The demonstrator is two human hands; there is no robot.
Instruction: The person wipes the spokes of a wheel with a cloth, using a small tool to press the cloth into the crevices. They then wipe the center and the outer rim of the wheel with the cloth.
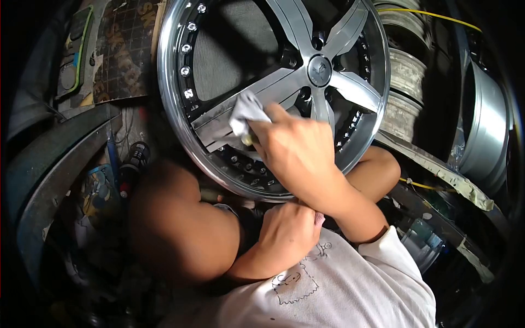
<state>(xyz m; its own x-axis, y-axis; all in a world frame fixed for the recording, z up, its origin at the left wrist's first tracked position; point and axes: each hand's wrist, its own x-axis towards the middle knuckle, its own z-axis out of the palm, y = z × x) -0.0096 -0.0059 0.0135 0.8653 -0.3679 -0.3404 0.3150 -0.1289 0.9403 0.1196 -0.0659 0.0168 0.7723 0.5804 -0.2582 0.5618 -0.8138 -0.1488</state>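
A shiny five-spoke car wheel rim with a polished lip and rows of bolts leans up in front of me. My right hand is closed around a crumpled whitish cloth, which it presses on the lower-left spoke. That spoke looks duller and smeared near its outer end; the fingertips are blurred. Below the rim, by my chest, my left hand is curled closed under my right forearm. A bit of something pinkish shows at its edge; its fingers are mostly hidden.
More wheel rims are stacked at the right, with a large silver rim beyond a shelf edge. A yellow cable runs over them. At the left stand a dark printed board and a green-edged case. My bent knees flank the wheel.
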